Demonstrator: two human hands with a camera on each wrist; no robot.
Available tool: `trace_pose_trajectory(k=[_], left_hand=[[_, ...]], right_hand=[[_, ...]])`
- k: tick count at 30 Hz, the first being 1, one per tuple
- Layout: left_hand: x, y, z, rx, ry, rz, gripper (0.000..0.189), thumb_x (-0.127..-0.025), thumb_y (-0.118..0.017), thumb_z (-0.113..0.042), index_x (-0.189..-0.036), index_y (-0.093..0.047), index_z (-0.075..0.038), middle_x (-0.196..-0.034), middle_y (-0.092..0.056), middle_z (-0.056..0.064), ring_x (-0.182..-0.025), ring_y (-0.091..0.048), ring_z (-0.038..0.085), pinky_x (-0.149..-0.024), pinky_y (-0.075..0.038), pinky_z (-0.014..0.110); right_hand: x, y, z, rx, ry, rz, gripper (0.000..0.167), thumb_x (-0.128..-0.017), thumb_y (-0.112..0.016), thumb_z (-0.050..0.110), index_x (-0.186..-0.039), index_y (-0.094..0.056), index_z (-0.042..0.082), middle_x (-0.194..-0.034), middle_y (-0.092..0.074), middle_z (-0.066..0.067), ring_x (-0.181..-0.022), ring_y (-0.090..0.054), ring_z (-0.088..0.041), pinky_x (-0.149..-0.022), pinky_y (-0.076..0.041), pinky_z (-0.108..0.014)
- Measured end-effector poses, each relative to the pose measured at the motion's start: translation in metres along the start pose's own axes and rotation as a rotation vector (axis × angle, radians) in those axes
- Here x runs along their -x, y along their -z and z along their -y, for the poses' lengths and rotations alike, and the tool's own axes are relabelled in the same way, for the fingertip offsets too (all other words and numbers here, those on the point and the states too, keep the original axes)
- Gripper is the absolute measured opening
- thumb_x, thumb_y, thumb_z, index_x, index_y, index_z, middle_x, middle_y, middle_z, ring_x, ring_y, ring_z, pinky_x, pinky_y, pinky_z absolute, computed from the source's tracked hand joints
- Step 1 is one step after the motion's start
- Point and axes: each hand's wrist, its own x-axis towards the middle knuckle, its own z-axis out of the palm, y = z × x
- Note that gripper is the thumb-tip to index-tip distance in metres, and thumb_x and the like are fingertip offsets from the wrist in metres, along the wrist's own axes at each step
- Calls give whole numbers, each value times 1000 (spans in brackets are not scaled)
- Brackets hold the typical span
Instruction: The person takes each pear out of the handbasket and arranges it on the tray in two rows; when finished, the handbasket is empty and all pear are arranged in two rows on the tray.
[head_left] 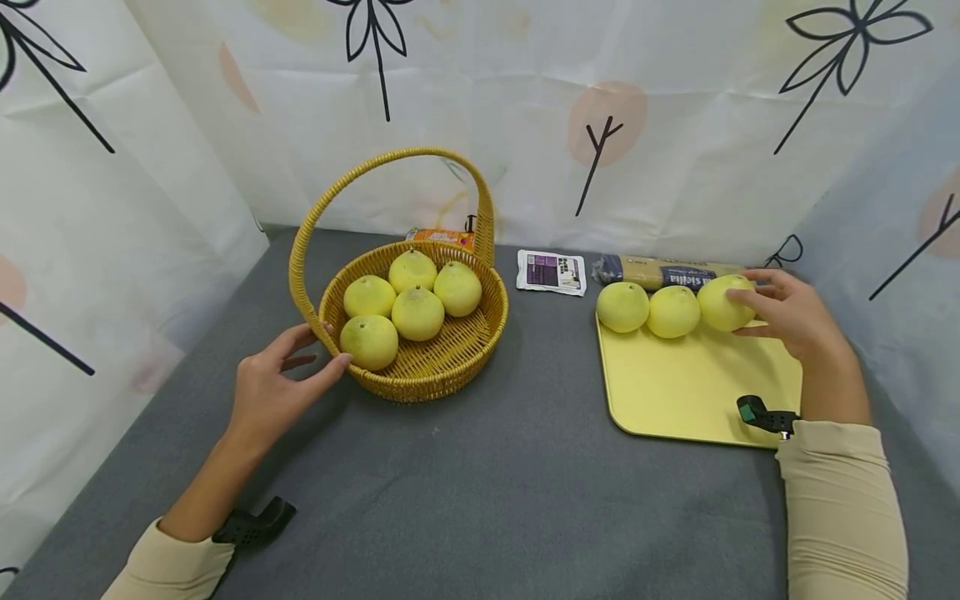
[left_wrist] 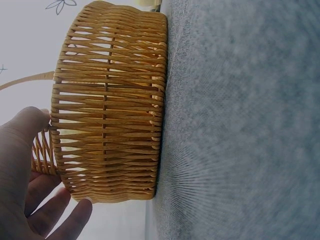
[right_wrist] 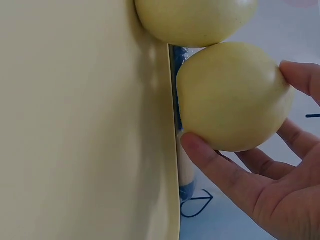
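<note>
In the head view my left hand (head_left: pixel 281 379) grips the rim of a yellow wicker basket (head_left: pixel 442 385) where its arched handle (head_left: pixel 302 275) meets the side. The left wrist view shows the thumb (left_wrist: pixel 31 121) against the woven basket wall (left_wrist: pixel 107 115), with other fingers behind. Several pale yellow pomelos (head_left: pixel 417 313) lie inside the basket. On the right, my right hand (head_left: pixel 798 317) holds a pomelo (head_left: pixel 722 304) between thumb and fingers at the far edge of a yellow tray (head_left: pixel 697 387). Two more pomelos (head_left: pixel 622 307) sit beside it in a row.
A long pack of pasta (head_left: pixel 663 273) lies behind the tray. A white and purple packet (head_left: pixel 551 272) is between basket and tray, and an orange packet (head_left: pixel 442 237) lies behind the basket. Printed cloth (head_left: pixel 487 108) walls in the grey table (head_left: pixel 480 492).
</note>
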Motion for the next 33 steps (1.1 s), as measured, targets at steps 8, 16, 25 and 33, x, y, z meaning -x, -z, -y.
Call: trace_pose_trajectory(k=[8, 16, 25, 33], left_hand=[[0, 1, -3, 0, -8, 5, 49, -75, -88, -9, -122, -71, -9, -111, -73, 7, -103, -61, -8, -81, -54, 11], [-2, 2, -4, 5, -9, 2, 49, -75, -88, -8, -121, -72, -9, -111, -73, 5, -103, -62, -7, -81, -56, 14], [-2, 1, -3, -14, 6, 2, 49, -76, -88, -10, -121, -71, -7, -111, -73, 6, -102, -62, -6, -81, -55, 13], [-1, 1, -4, -20, 17, 9, 49, -76, -88, -12, -121, -71, -4, -112, -73, 8, -102, -61, -8, -81, -57, 15]], right_hand=[[-1, -1, -11, 36, 0, 38, 70, -102, -61, 32, -151, -27, -4, -138, -35, -29, -88, -53, 2, -79, -63, -40], [-3, -2, -12, 86, -2, 58, 77, -103, -58, 31, -153, -16, -10, -145, -25, -35, -116, -45, -37, -79, -63, -43], [0, 2, -10, 88, 7, 86, 70, -103, -59, 27, -147, -20, -11, -138, -29, -29, -97, -47, -5, -81, -62, -43], [3, 4, -12, 119, -3, 88, 69, -103, -59, 30, -146, -24, -11, -140, -32, -27, -95, -46, -1, -79, -62, -34]])
